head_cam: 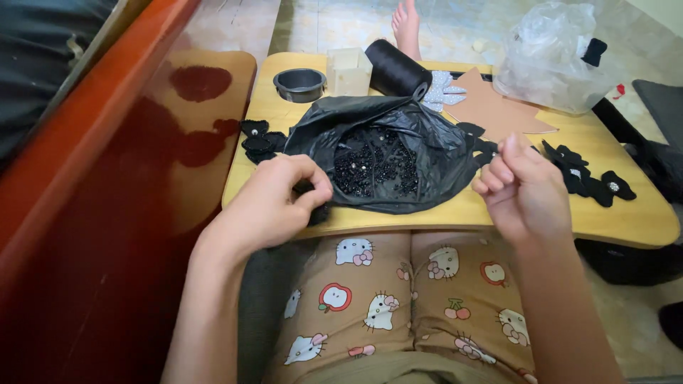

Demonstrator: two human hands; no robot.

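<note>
From the head view, your left hand (274,203) sits at centre left of the frame, fingers pinched together on a small black fabric piece (313,206) at the near edge of the lap table (640,220). Your right hand (523,188), centre right, is curled shut with fingertips pressed together; whether it holds anything, you cannot tell. Between them lies 1 open black bag (427,142) of black beads (373,167). A black thread spool (395,67) lies at top centre.
</note>
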